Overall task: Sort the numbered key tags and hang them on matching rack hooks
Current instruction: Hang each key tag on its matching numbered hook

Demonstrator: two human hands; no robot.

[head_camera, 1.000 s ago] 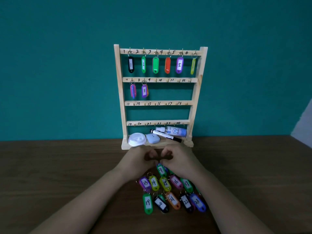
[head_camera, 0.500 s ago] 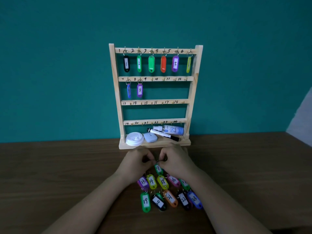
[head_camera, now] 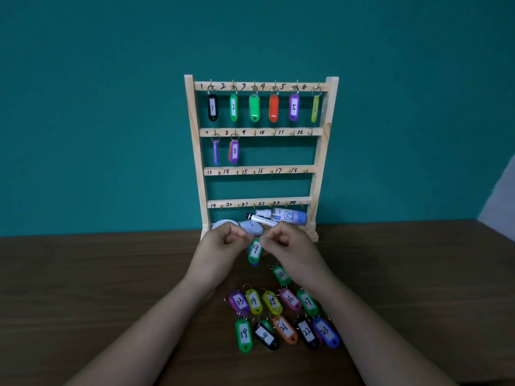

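Observation:
A wooden rack with four numbered rails stands against the teal wall. Tags hang on hooks 1 to 6 of the top rail and on hooks 7 and 8 of the second rail. The green tag 9 hangs above the table between my hands. My left hand and my right hand both pinch its ring, just in front of the rack's base. Tag 10 lies under my right wrist. Tags 13 to 17 and 19 to 23 lie in two rows on the wooden table.
On the rack's bottom shelf lie a white round lid, a small pale case, a marker pen and a small spray bottle. The lower two rails carry bare hooks. A pale surface shows at the right edge.
Both hands have lifted tag 9 off the table, up and away from the pile toward the rack's base. Tag 10, covered before, is uncovered.

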